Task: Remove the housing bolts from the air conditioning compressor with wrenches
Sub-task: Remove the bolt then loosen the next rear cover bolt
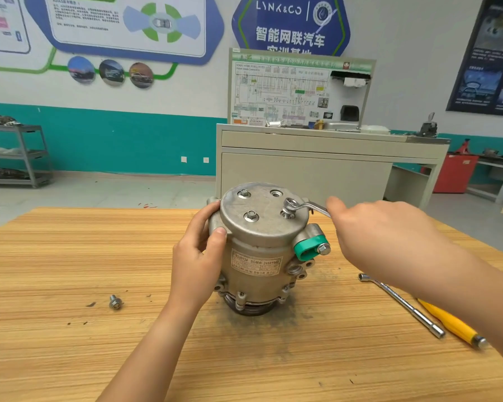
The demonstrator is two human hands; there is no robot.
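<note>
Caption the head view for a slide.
Left hand steadies the compressor while the right hand turns a wrench on a raised bolt; one loose bolt lies on the table.

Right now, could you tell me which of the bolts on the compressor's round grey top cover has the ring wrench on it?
The raised bolt at the cover's right edge, under the silver ring wrench in the right hand; the two left bolts sit fully seated.

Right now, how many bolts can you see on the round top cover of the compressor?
3: one at the far left, one at the near left, and one raised under the wrench ring. None looks hidden.
</note>
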